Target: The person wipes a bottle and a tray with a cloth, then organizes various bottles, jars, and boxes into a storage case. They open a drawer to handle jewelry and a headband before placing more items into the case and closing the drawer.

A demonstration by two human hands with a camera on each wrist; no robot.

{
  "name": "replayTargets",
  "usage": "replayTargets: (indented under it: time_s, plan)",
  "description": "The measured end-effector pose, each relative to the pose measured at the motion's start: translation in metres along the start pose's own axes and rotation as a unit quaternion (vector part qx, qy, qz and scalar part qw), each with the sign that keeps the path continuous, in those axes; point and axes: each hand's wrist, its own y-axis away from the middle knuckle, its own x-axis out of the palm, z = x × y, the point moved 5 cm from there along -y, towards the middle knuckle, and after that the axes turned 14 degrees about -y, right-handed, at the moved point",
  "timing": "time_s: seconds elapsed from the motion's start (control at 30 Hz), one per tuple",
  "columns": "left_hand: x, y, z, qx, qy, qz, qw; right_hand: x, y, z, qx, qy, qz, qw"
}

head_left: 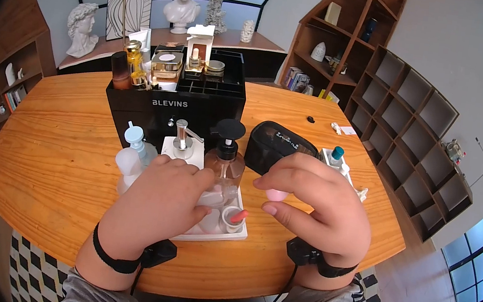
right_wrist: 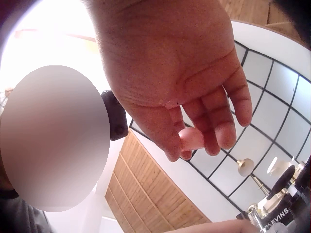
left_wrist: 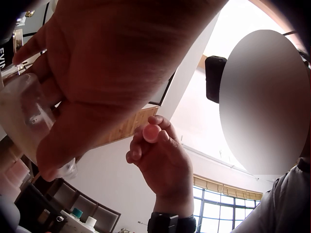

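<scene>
Over the white tray (head_left: pixel 211 237), my left hand (head_left: pixel 161 192) grips a clear plastic bottle (left_wrist: pixel 30 114) between thumb and fingers. In the head view that hand hides part of the bottle. My right hand (head_left: pixel 324 203) is raised to the right of the tray and pinches a small round pink cap (head_left: pixel 276 195) between thumb and fingertips. The same cap (right_wrist: pixel 191 139) shows as a short cylinder in the right wrist view. Near my left thumb stands a small white cup (head_left: pixel 231 226) with a red-pink stick (head_left: pixel 239 216) leaning in it.
Behind the tray are a brown pump bottle (head_left: pixel 225 162) and a metal-topped dispenser (head_left: pixel 182 139). A black cosmetics organizer (head_left: pixel 167 109) stands farther back, with a black pouch (head_left: pixel 279 146) to its right. Pale bottles (head_left: pixel 128 163) stand left; a teal-capped bottle (head_left: pixel 336 156) stands right.
</scene>
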Motion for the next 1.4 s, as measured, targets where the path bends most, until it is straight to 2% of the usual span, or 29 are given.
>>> replayTargets:
  time_s: [1.4]
  plan:
    - [0.0077,0.0006,-0.0015,0.015,-0.01,0.017,1.0,0.0047,-0.0024,-0.0026,0.025,0.016,0.021,0.999]
